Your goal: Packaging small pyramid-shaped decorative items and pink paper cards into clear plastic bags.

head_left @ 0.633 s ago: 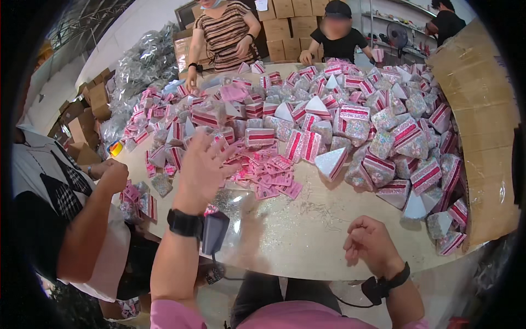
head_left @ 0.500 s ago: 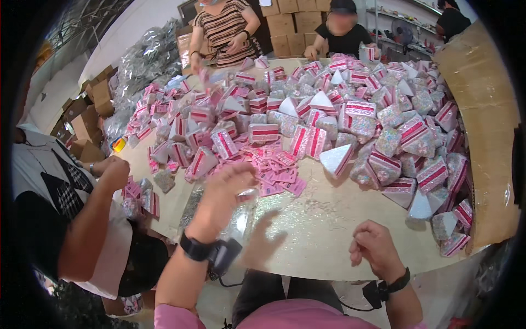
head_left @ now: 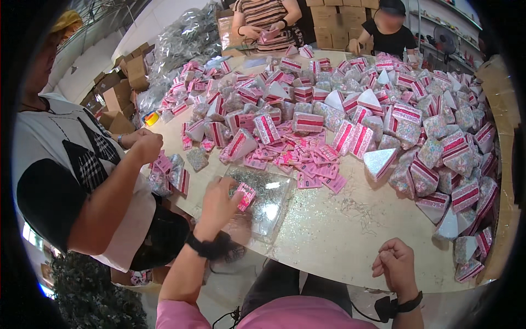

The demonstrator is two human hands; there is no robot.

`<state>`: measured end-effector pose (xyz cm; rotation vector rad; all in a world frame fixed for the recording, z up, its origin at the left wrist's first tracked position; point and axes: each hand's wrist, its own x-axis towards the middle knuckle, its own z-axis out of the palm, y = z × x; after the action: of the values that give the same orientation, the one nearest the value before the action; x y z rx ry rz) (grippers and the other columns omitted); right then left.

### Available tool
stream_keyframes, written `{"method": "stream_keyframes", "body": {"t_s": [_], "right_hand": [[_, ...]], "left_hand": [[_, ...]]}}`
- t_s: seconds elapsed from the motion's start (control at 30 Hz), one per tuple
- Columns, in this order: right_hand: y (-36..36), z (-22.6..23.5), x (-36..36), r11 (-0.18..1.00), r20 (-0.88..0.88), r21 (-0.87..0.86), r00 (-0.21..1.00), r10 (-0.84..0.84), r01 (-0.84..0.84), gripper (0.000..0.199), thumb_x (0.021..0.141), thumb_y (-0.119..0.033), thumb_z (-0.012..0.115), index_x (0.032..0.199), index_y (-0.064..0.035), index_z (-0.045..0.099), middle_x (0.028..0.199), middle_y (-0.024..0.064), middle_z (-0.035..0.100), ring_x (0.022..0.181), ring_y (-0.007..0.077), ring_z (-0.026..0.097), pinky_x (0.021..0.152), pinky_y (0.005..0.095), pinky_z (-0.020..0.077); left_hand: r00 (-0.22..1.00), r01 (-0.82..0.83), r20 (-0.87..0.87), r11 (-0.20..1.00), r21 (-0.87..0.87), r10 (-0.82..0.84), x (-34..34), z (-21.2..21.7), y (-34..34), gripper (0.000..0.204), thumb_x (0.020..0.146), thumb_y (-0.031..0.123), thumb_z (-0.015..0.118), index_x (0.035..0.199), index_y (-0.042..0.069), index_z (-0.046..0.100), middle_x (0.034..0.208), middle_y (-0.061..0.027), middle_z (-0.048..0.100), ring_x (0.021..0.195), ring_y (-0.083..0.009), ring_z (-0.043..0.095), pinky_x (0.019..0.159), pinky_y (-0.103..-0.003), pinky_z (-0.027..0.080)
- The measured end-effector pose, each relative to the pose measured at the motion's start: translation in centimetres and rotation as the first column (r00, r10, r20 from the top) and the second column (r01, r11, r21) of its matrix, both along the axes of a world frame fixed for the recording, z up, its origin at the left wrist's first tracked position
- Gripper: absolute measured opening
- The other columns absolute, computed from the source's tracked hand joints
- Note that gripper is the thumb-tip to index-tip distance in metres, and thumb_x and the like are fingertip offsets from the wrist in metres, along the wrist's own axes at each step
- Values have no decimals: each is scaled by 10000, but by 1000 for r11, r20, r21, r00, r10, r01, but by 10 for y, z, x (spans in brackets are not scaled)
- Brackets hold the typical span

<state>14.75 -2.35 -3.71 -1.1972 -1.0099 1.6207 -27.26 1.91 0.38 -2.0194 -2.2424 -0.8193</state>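
Printed in pale, blurred lettering on bright pink: a small packet (head_left: pixel 245 197), right at the fingertips of the left grip (head_left: pixel 217 198). Just beyond and to the right of the left grip, a spread of pink cards (head_left: pixel 330 171), flat and overlapping, with print too small to read.

Left grip partly open, fingers bent downward, at the near side of the packet; impossible to tell whether pinching it or merely touching. Well apart to the right, over the front part of the bench (head_left: pixel 323 241), the right grip (head_left: pixel 395 264), with fingers loosely curled and thumb close to them; impossible to tell how fully closed.

Beneath the packet and the left grip, clear flat plastic (head_left: pixel 272 216), glossy and speckled with silvery glitter; bag or tray, hard to tell. Beyond both grips, reaching far to the right, a large heap of cake-slice shapes (head_left: pixel 379 163): wedges with sparkling white triangular faces and sides banded in pink and white, some with a confetti-like speckle. Left of the left grip, a co-worker (head_left: pixel 82 164) in a white-and-black top, forearm bent.
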Motion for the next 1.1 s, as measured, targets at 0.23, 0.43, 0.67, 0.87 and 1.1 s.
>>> {"method": "stream_keyframes", "body": {"t_s": [0.23,0.43,0.67,0.87,1.1], "right_hand": [[1,0,0,999,61,-22,997,-43,44,68,848,-14,514,902,19,541,660,101,606,500,124,570,460,248,485],[28,28,-3,997,277,57,960,34,-51,81,852,-61,519,856,9,559,693,105,604,568,188,588,513,286,459],[63,17,-12,722,746,529,650,-146,-445,120,792,-47,523,894,11,549,773,148,576,724,246,584,646,350,452],[66,13,-35,721,845,454,509,-162,-524,76,821,-90,536,856,-23,537,858,160,532,833,352,549,729,429,445],[67,5,-42,723,870,443,450,-203,-531,83,838,-100,522,839,-18,534,862,180,533,842,368,552,728,460,447]], "left_hand": [[975,95,-205,994,61,-80,-8,-20,12,257,688,58,653,930,26,576,900,-181,532,893,-378,506,770,-458,430],[991,84,-100,996,-29,-87,-2,-19,13,337,695,106,727,976,21,560,953,-180,547,926,-380,513,804,-443,427],[991,46,-121,998,-50,-52,-1,-25,20,295,684,63,711,917,13,537,938,-194,562,916,-376,535,777,-434,437],[988,-33,150,999,-12,35,-4,-18,23,216,723,10,638,914,-8,539,728,-132,550,665,-260,544,622,-349,442],[800,35,595,995,91,-83,-30,-8,27,160,821,13,565,977,-7,593,739,7,540,671,-56,479,585,-224,394]]}}
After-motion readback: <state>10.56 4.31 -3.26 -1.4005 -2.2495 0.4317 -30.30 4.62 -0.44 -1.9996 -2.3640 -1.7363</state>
